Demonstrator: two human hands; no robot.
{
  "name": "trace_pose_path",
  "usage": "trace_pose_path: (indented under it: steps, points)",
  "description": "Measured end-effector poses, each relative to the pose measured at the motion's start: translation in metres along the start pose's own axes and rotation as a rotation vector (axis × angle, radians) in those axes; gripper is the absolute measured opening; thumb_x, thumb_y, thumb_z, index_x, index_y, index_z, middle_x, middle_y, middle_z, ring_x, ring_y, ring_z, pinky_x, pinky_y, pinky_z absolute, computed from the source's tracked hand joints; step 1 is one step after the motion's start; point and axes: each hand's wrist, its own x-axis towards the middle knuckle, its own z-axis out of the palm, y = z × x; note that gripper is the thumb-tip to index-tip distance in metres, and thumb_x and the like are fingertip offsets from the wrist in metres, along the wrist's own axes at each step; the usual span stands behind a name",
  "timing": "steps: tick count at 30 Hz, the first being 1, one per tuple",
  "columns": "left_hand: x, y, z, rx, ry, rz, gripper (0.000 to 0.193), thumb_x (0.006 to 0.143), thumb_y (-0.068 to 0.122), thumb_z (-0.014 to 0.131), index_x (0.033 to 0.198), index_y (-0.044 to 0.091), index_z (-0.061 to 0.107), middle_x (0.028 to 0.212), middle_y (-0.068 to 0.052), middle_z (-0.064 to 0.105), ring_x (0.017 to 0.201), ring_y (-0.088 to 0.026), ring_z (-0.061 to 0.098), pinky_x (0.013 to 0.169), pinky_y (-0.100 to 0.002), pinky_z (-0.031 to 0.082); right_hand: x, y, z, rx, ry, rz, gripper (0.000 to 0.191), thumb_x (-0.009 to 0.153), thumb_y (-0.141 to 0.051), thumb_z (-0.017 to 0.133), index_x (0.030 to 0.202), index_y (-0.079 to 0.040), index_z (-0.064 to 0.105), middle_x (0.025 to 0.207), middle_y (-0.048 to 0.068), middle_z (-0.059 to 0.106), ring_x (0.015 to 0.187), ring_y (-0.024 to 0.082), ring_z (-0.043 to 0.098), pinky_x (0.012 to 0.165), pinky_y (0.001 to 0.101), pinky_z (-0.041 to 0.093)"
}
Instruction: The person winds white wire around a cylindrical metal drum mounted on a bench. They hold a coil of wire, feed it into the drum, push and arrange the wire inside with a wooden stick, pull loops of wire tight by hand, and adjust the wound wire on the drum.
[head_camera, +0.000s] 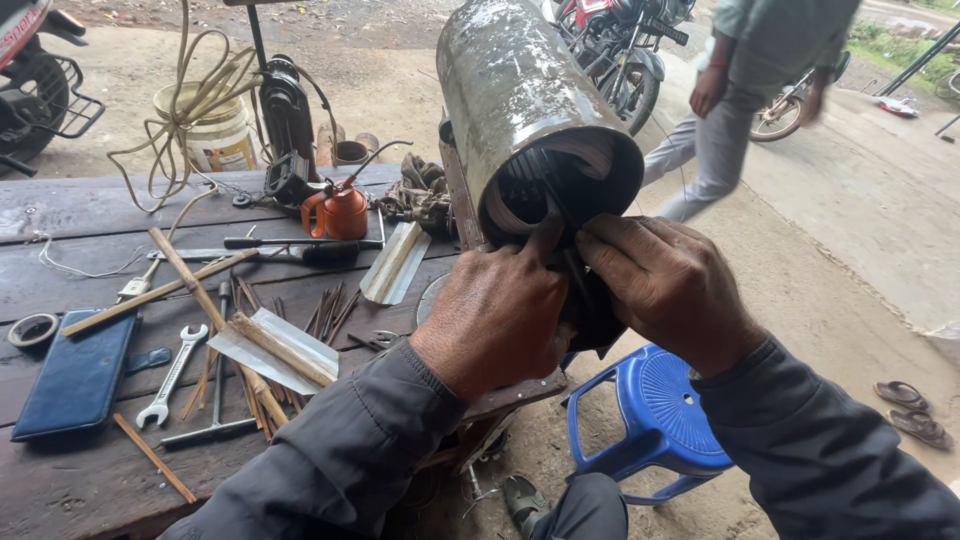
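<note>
Soft, even daylight enters from the open yard ahead; shadows stay faint. Mild glare sits on the metal cylinder (520, 90). Foreground is sharp (the walking person (745, 90) shows motion blur). Slight wide-angle stretch at edges.

Both arms reach forward in dark grey sleeves, wrists close together. The left hand (497, 310) and the right hand (665, 285) sit side by side, knuckles up, fingers curled and pinching inward.
</note>
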Motion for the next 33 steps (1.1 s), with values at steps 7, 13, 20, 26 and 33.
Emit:
trace_pose_path:
  steps: [7, 13, 20, 26, 33]
  points:
    - [-0.024, -0.015, 0.012, -0.110, 0.565, 0.121, 0.025, 0.085, 0.020, 0.077, 0.105, 0.008, 0.068, 0.122, -0.015, 0.066, 0.100, -0.031, 0.070, 0.085, -0.041, 0.058, 0.012, 0.004, 0.013, -0.132, -0.076, -0.045, 0.019, 0.081, -0.003, 0.071, 0.099, 0.002, 0.070, 0.101, 0.013, 0.068, 0.087, 0.030, 0.072, 0.072, 0.0416, 0.059]
    - [-0.012, -0.051, 0.013, -0.189, 0.597, -0.151, 0.072, 0.092, 0.028, 0.082, 0.148, 0.009, 0.042, 0.102, -0.015, 0.071, 0.079, -0.025, 0.073, 0.066, -0.039, 0.059, 0.032, 0.012, 0.034, -0.371, -0.211, -0.018, 0.011, 0.089, -0.010, 0.067, 0.098, -0.007, 0.071, 0.096, 0.009, 0.069, 0.083, 0.025, 0.072, 0.062, 0.0382, 0.059]
    - [-0.002, -0.066, 0.016, -0.185, 0.385, -0.329, 0.096, 0.086, 0.023, 0.071, 0.166, 0.021, 0.017, 0.089, -0.018, 0.073, 0.072, -0.034, 0.075, 0.062, -0.045, 0.060, 0.032, 0.028, 0.030, -0.342, -0.413, 0.101, 0.021, 0.088, -0.012, 0.064, 0.105, -0.013, 0.077, 0.074, 0.013, 0.071, 0.069, 0.030, 0.073, 0.061, 0.0431, 0.059]
    - [0.002, -0.072, 0.025, -0.249, 0.616, -0.173, 0.102, 0.077, 0.020, 0.078, 0.163, 0.020, 0.023, 0.109, -0.020, 0.073, 0.093, -0.036, 0.077, 0.075, -0.045, 0.062, 0.023, 0.026, 0.051, -0.164, -0.161, 0.447, 0.013, 0.094, -0.014, 0.065, 0.090, -0.010, 0.077, 0.079, 0.017, 0.069, 0.074, 0.034, 0.071, 0.068, 0.0462, 0.058]
    - [0.002, -0.078, 0.035, -0.293, 0.579, -0.180, 0.098, 0.080, 0.016, 0.077, 0.164, 0.016, 0.026, 0.110, -0.020, 0.074, 0.097, -0.036, 0.076, 0.083, -0.046, 0.061, 0.043, 0.017, 0.075, -0.573, -0.093, 0.290, 0.009, 0.089, -0.017, 0.068, 0.091, -0.012, 0.075, 0.081, 0.009, 0.072, 0.070, 0.028, 0.072, 0.055, 0.0400, 0.054]
